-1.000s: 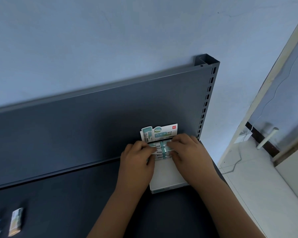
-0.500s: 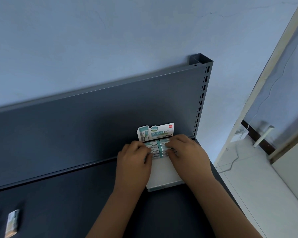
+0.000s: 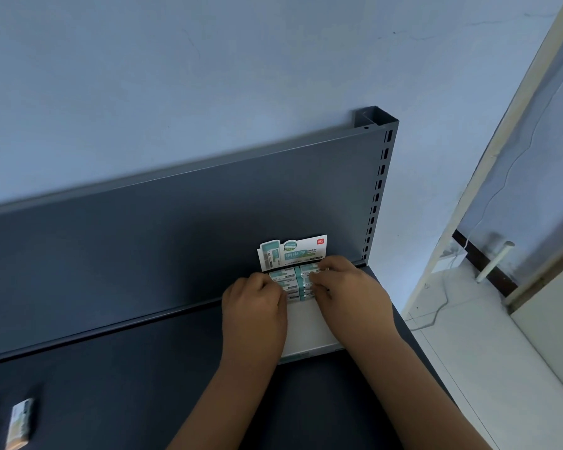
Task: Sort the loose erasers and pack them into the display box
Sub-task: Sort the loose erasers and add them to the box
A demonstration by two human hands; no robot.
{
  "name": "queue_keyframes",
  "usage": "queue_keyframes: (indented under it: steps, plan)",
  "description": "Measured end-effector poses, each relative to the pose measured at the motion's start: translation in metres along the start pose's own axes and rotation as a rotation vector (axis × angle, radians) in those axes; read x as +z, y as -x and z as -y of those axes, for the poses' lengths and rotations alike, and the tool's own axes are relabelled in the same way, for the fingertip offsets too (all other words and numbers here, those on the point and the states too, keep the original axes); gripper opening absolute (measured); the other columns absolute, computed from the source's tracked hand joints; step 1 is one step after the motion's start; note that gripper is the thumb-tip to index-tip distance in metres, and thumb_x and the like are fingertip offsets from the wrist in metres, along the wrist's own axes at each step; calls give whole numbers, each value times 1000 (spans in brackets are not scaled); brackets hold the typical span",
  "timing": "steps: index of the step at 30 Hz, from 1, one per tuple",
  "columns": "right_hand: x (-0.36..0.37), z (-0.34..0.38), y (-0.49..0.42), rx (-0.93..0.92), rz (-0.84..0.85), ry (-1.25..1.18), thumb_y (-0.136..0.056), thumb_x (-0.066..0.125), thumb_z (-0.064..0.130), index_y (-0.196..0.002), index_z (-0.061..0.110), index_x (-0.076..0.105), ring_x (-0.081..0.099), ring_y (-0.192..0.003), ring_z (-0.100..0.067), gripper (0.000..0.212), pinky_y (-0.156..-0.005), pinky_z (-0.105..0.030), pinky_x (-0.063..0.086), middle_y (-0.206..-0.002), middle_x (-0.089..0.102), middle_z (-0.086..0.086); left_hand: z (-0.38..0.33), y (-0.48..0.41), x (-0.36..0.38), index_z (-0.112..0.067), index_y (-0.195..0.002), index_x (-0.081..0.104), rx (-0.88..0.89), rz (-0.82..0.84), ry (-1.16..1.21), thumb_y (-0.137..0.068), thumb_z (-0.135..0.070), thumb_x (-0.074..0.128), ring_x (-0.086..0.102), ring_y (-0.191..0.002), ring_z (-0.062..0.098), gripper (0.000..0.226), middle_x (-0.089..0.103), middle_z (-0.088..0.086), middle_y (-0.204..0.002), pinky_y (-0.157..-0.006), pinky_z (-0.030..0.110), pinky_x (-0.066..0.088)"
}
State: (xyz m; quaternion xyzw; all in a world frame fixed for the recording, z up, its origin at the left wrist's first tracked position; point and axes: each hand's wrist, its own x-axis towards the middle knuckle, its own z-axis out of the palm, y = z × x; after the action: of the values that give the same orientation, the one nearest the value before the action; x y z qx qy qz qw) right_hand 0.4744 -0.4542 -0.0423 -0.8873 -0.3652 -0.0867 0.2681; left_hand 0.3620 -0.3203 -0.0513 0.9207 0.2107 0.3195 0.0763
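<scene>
**Head view: erasers sit in the display box, with both of your hands on them**

Your left hand is at the left side of the box. Its fingers are curled, and they hold the left ends of the erasers. Your right hand is at the right side. Its fingers bend down over the right ends of the erasers and hold them too. Both sets of fingertips are tucked in, so you cannot see them well.

The erasers are white with green bands. They lie in rows at the far end of the box, pushed close together. The near part of the box is bare and white. A printed card stands up at the back of the box, just behind the erasers.

The box sits on a dark shelf, near its right end. It touches the dark back panel. A post with slots runs up the right edge of that panel.

One loose eraser lies on the shelf, far to the left and well apart from the box. A pale blue wall is behind the shelf. A light floor shows on the right.
</scene>
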Motion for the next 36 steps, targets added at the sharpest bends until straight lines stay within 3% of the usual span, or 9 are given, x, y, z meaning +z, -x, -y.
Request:
queue_keyframes:
  steps: [3, 5, 7, 9, 11, 14, 17, 25, 36]
  plan:
    - [-1, 0, 0, 15, -2, 12, -88, 63, 27, -92, 29, 78, 66, -79, -18, 16, -55, -31, 55, -115, 65, 14, -1, 0, 1, -12, -66, 65, 15, -16, -44, -79, -10, 75, 51, -66, 20, 16, 59, -1, -77, -71, 37, 45]
    - [0, 2, 1, 13, -10, 12, -89, 59, 31, -92, 28, 77, 66, -81, -17, 19, -56, -30, 55, -113, 66, 14, -6, -1, -3, -14, -67, 66, 7, -5, -84, -79, -11, 75, 52, -67, 21, 16, 59, -1, -77, -85, 46, 48]
    - [1, 3, 1, 11, -31, 26, -89, 54, 33, -89, 27, 76, 65, -82, -17, 22, -58, -31, 55, -108, 67, 14, -10, -1, -9, -17, -70, 66, -13, 27, -119, -82, -17, 72, 55, -72, 20, 13, 59, -4, -80, -103, 55, 41]
    - [-1, 4, 4, 15, -35, 40, -88, 51, 34, -87, 27, 74, 63, -84, -19, 24, -62, -33, 55, -103, 69, 14, -13, 1, -16, -21, -75, 66, -37, 82, -97, -85, -26, 68, 58, -76, 18, 11, 60, -7, -83, -109, 56, 36]
    - [-5, 5, 8, 4, -41, 45, -88, 51, 35, -90, 27, 74, 61, -91, -19, 24, -70, -35, 54, -101, 71, 15, -13, 2, -25, -25, -86, 69, -64, 121, -28, -85, -34, 63, 61, -84, 17, 11, 64, -10, -91, -110, 56, 36]
    - [-14, 8, 13, -18, -96, 39, -86, 60, 37, -99, 27, 76, 58, -103, -17, 23, -79, -36, 53, -107, 73, 14, -15, -3, -44, -26, -118, 66, -67, 160, 38, -84, -43, 55, 60, -103, 19, 39, 68, -8, -107, -107, 50, 40]
    - [-28, 19, 12, -10, -95, -49, -90, 56, 45, -115, 24, 72, 58, -111, -16, 37, -87, -38, 54, -117, 71, 9, -15, -9, -64, -23, -132, 59, -23, 160, 60, -85, -47, 58, 53, -124, 21, 53, 66, -5, -124, -109, 44, 41]
    - [-43, 68, 24, -63, -146, -282, -94, 50, 49, -113, 21, 72, 60, -105, -13, 40, -89, -23, 44, -111, 72, 5, -2, 8, -97, -13, -132, 60, -90, 178, -37, -85, -60, 53, 50, -130, 27, 67, 61, 3, -134, -108, 46, 44]
    - [-16, 140, 56, -147, 119, -354, -93, 47, 51, -125, 22, 66, 58, -109, -14, 47, -95, -30, 47, -119, 67, 6, 42, 57, -138, -16, -132, 59, -196, 254, -72, -85, -50, 44, 51, -125, 23, 60, 59, 0, -134, -102, 45, 45]
